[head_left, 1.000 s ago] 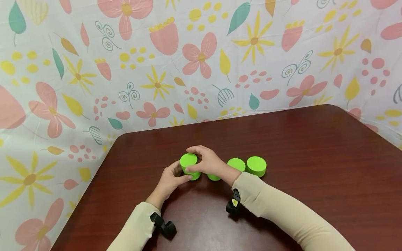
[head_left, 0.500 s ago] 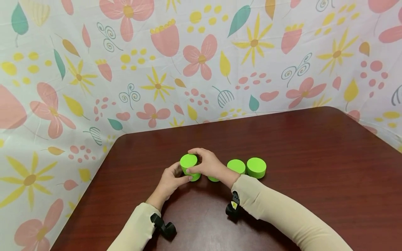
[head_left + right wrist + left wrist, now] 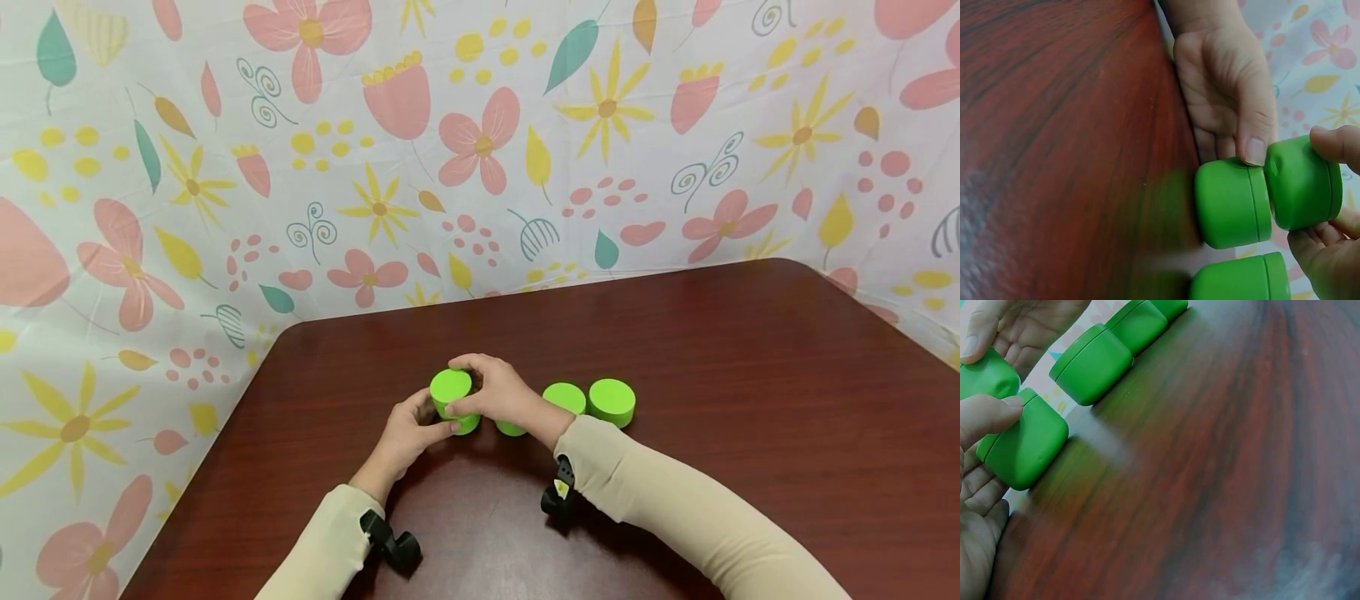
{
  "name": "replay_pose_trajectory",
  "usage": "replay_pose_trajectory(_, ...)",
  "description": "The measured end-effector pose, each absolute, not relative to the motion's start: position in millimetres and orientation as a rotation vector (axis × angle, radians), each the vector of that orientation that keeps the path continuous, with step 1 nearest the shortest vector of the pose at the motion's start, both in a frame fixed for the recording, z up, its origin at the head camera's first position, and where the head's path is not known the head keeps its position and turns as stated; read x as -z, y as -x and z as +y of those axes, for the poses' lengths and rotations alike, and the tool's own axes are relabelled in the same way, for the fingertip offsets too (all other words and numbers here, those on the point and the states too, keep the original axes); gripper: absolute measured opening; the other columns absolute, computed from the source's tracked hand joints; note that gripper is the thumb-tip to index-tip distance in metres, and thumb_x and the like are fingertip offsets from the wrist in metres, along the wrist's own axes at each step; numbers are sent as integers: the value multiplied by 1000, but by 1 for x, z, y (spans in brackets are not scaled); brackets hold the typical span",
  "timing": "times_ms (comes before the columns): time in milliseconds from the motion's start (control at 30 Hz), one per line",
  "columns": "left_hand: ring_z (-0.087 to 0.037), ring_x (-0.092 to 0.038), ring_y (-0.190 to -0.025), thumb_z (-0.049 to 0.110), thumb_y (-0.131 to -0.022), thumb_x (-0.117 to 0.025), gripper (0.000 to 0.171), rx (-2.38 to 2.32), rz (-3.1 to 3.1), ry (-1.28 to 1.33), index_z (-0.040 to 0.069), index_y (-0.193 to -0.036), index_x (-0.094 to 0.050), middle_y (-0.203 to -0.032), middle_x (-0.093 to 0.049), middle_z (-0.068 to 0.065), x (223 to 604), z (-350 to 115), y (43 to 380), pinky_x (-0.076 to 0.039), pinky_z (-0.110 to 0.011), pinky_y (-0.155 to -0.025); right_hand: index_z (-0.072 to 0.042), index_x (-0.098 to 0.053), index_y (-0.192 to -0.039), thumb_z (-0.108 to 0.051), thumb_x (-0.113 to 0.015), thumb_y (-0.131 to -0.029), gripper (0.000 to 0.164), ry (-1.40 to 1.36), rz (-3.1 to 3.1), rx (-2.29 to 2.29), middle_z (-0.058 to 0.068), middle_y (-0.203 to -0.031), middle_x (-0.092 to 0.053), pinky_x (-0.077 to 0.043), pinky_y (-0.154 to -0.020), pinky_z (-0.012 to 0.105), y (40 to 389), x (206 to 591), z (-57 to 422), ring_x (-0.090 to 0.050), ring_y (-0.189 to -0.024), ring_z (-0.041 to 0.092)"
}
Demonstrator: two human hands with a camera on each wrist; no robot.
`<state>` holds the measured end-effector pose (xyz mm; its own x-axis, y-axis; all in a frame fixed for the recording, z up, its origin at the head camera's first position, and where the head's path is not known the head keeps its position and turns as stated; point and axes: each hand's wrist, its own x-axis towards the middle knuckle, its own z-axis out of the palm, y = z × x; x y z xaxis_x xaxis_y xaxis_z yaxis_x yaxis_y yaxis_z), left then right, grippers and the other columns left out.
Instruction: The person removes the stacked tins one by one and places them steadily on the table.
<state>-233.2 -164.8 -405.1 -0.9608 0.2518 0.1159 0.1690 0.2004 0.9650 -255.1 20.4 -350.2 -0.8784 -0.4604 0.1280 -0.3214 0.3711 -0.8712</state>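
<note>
Small bright-green round jars, each with a seam below its lid, are on the table. My left hand [image 3: 405, 433] holds the lower jar [image 3: 1032, 447] at the left end of the row, thumb against its near side. Right above it is a second jar [image 3: 450, 385], pinched between the thumb and fingers of my right hand [image 3: 501, 392]. In the right wrist view this upper jar [image 3: 1304, 181] sits against the lid end of the lower one [image 3: 1229, 203], slightly tilted, with a small dent near its base. Whether it rests fully on the lid I cannot tell.
Right of the stack stands another jar [image 3: 512, 428], partly hidden by my right hand. Two more jars, one [image 3: 564, 398] beside the other [image 3: 612, 402], stand farther right. The table [image 3: 712, 350] is dark reddish wood, with a flower-print cloth [image 3: 480, 200] behind it.
Both hands stay at the two stacked jars with hardly any movement. The head view has tilted very slightly.
</note>
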Motion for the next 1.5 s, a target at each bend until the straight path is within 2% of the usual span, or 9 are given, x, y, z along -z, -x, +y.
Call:
replay_pose_trajectory(267, -26, -50, -121, 3, -79, -71, 56, -1924, 2384, -402, 4, -131, -50, -125, -58, -15, 404, -164, 233, -35, -46, -103, -7, -52, -130, -16, -79, -73, 64, 706, 2484, 1545, 6, -121, -57, -49, -81, 30, 258, 341, 30, -57, -100, 18)
replay_pose_trajectory(567, -29, -49, -122, 0, -80, -69, 56, -1893, 2396, -379, 2, -132, -49, -127, -56, -16, 405, -164, 235, -40, -45, -99, -9, -51, -131, -16, -78, -74, 64, 655, 2498, 1538, 6, -122, -57, -49, -81, 31, 258, 332, 46, -58, -100, 18)
replay_pose_trajectory(700, -32, -46, -124, -2, -80, -68, 58, -1902, 2398, -363, -2, -133, -46, -129, -54, -19, 406, -164, 235, -36, -49, -102, -8, -51, -131, -17, -78, -74, 64, 649, 2516, 1523, 8, -124, -56, -50, -81, 32, 257, 329, 55, -58, -102, 19)
replay_pose_trajectory(1100, -28, -46, -125, 6, -79, -72, 59, -1865, 2446, -351, 4, -133, -49, -130, -55, -12, 405, -165, 233, -36, -47, -102, -4, -48, -132, -17, -76, -76, 64, 613, 2534, 1548, 13, -127, -55, -50, -79, 33, 256, 328, 89, -57, -106, 25)
replay_pose_trajectory(1267, -28, -44, -127, 6, -79, -72, 59, -1867, 2440, -346, 5, -133, -49, -131, -54, -13, 406, -166, 234, -36, -47, -102, -3, -48, -132, -18, -76, -76, 63, 609, 2554, 1547, 14, -124, -56, -50, -77, 32, 255, 328, 99, -59, -99, 24)
replay_pose_trajectory(1367, -27, -44, -127, 6, -80, -72, 59, -1853, 2440, -333, 6, -134, -48, -131, -54, -12, 406, -165, 234, -39, -44, -100, -3, -48, -132, -19, -76, -77, 64, 594, 2563, 1547, 15, -122, -58, -51, -77, 32, 253, 328, 104, -60, -98, 24)
replay_pose_trajectory(1500, -28, -45, -126, 4, -80, -71, 61, -1847, 2433, -309, 6, -135, -47, -131, -54, -12, 405, -164, 233, -45, -40, -94, -4, -48, -132, -20, -76, -76, 64, 567, 2601, 1538, 14, -126, -56, -49, -83, 36, 251, 328, 114, -58, -106, 26)
